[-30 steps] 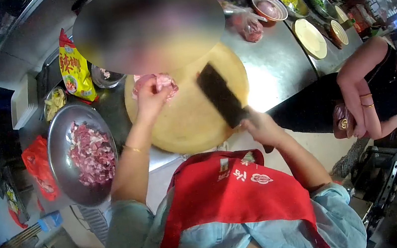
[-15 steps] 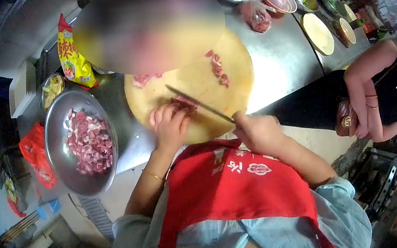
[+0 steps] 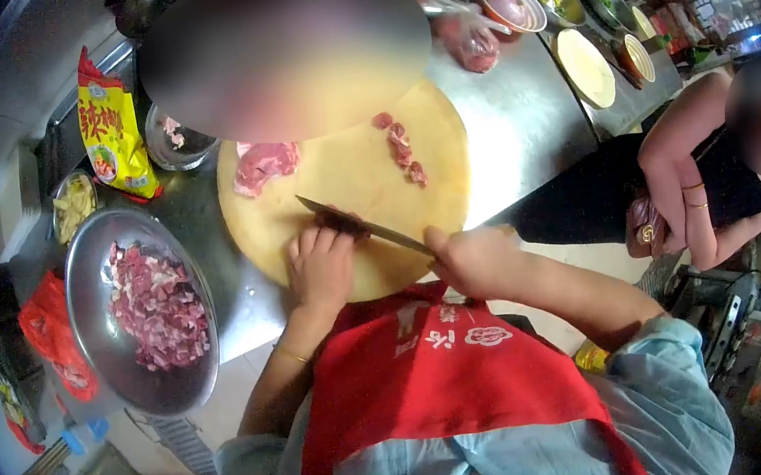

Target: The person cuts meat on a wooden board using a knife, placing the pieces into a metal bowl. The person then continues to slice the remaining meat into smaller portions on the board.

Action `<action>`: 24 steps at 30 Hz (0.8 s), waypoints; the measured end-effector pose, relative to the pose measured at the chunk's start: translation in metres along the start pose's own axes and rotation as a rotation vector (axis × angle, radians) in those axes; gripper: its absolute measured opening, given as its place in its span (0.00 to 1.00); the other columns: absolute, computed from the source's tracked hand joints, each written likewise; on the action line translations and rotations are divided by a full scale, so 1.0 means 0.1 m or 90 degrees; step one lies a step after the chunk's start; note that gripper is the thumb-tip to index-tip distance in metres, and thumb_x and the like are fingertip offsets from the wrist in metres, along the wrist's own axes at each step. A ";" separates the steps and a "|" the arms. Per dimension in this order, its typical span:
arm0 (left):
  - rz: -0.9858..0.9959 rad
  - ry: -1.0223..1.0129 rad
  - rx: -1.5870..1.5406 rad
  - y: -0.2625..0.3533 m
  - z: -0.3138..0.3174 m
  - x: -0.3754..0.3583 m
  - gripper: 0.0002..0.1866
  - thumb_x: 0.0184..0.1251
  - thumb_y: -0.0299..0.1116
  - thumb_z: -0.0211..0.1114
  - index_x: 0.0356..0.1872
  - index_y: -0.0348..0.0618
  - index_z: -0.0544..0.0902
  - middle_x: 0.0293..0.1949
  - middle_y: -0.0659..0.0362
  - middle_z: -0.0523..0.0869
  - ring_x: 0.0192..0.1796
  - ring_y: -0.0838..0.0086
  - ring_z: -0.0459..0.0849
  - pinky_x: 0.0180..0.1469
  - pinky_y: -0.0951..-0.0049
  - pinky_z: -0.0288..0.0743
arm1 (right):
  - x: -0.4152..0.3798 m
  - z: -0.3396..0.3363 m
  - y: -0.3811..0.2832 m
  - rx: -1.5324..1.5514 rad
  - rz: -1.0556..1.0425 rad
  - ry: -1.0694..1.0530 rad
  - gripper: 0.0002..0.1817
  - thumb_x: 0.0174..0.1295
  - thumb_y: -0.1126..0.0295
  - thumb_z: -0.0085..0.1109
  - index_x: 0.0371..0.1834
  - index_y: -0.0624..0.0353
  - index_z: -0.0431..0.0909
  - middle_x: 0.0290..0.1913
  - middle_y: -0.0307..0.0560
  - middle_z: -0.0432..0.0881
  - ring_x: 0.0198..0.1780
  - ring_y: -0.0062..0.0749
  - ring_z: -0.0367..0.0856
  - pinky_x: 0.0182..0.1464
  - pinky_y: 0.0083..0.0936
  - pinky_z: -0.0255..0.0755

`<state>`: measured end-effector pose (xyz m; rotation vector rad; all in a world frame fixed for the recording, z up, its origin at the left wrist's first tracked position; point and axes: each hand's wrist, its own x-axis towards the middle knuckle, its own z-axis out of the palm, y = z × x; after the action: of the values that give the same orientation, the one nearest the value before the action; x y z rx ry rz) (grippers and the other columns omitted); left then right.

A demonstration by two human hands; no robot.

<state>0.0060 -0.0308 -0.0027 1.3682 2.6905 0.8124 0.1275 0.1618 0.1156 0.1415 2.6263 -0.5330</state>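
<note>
My right hand [image 3: 480, 261] is closed around the handle of a kitchen knife [image 3: 397, 240], whose long dark blade slants up and left across the round cutting board [image 3: 431, 216]. Beneath the blade lies a piece of red meat [image 3: 340, 219], partly hidden. My left hand [image 3: 320, 267], fingers curled, presses on this meat right beside the blade. A larger pink slab of meat [image 3: 265, 166] rests at the board's upper left. Several small cut pieces of meat [image 3: 401, 146] form a line on the right side.
Left of the board stands a steel bowl [image 3: 90, 343] of chopped meat, near a red plastic bag [image 3: 56, 343] and a yellow packet [image 3: 115, 138]. Bagged meat [image 3: 476, 47] and several dishes stand at upper right. A person [image 3: 694, 138] with folded arms stands at right. A blur covers the top middle.
The view has shifted, so the board and bowl appear lower and further left. More of the larger slab shows. Both hands stay at the meat, the knife still across it.
</note>
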 end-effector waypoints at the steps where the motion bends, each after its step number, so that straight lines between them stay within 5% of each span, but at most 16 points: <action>1: -0.002 0.000 -0.005 -0.01 0.00 0.00 0.05 0.54 0.32 0.60 0.29 0.43 0.81 0.39 0.55 0.79 0.50 0.58 0.74 0.56 0.55 0.62 | 0.15 0.06 -0.02 0.039 0.031 -0.028 0.13 0.60 0.64 0.56 0.41 0.58 0.67 0.23 0.55 0.80 0.28 0.55 0.81 0.28 0.47 0.72; 3: 0.003 -0.014 0.032 -0.02 0.04 -0.04 0.06 0.56 0.32 0.60 0.33 0.47 0.82 0.40 0.58 0.80 0.51 0.61 0.75 0.56 0.56 0.63 | 0.63 0.39 -0.02 0.036 -0.078 0.143 0.14 0.60 0.65 0.55 0.43 0.59 0.66 0.24 0.58 0.80 0.30 0.56 0.81 0.31 0.49 0.73; 5: 0.017 -0.038 0.126 -0.07 0.03 -0.09 0.09 0.59 0.33 0.59 0.38 0.53 0.85 0.41 0.62 0.81 0.51 0.64 0.76 0.56 0.58 0.65 | 0.96 0.26 -0.24 0.048 -0.072 0.105 0.13 0.60 0.66 0.55 0.44 0.60 0.67 0.26 0.59 0.80 0.31 0.57 0.81 0.33 0.48 0.73; 10: -0.007 0.149 0.018 0.00 0.03 -0.13 0.04 0.58 0.32 0.62 0.32 0.53 0.85 0.41 0.65 0.83 0.50 0.65 0.77 0.55 0.60 0.66 | 0.28 0.13 0.12 0.075 -0.108 0.087 0.14 0.60 0.65 0.57 0.44 0.58 0.67 0.27 0.61 0.80 0.33 0.59 0.81 0.34 0.47 0.74; 12: -0.026 0.183 0.004 0.04 0.01 -0.12 0.04 0.56 0.31 0.64 0.31 0.53 0.85 0.40 0.66 0.84 0.50 0.65 0.78 0.54 0.60 0.68 | -0.01 -0.08 0.23 0.124 0.060 -0.069 0.12 0.62 0.69 0.53 0.47 0.58 0.67 0.38 0.62 0.81 0.43 0.59 0.81 0.42 0.47 0.74; 19: -0.025 0.160 -0.004 -0.09 0.14 -0.20 0.04 0.50 0.26 0.65 0.29 0.46 0.83 0.38 0.57 0.82 0.46 0.57 0.76 0.46 0.57 0.73 | -0.12 0.06 0.08 0.039 -0.057 0.053 0.14 0.58 0.71 0.54 0.45 0.60 0.66 0.31 0.60 0.82 0.34 0.58 0.83 0.36 0.46 0.77; 24: -0.007 0.153 -0.010 -0.08 0.11 -0.18 0.02 0.46 0.25 0.64 0.24 0.40 0.81 0.34 0.52 0.79 0.41 0.53 0.75 0.43 0.56 0.73 | -0.12 -0.13 -0.08 0.020 -0.054 -0.012 0.13 0.61 0.65 0.55 0.43 0.59 0.66 0.25 0.57 0.80 0.31 0.58 0.81 0.34 0.45 0.74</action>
<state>0.0137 -0.0433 -0.0200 1.3290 2.8553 1.0585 0.1312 0.1593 0.1347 0.0348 2.6160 -0.6014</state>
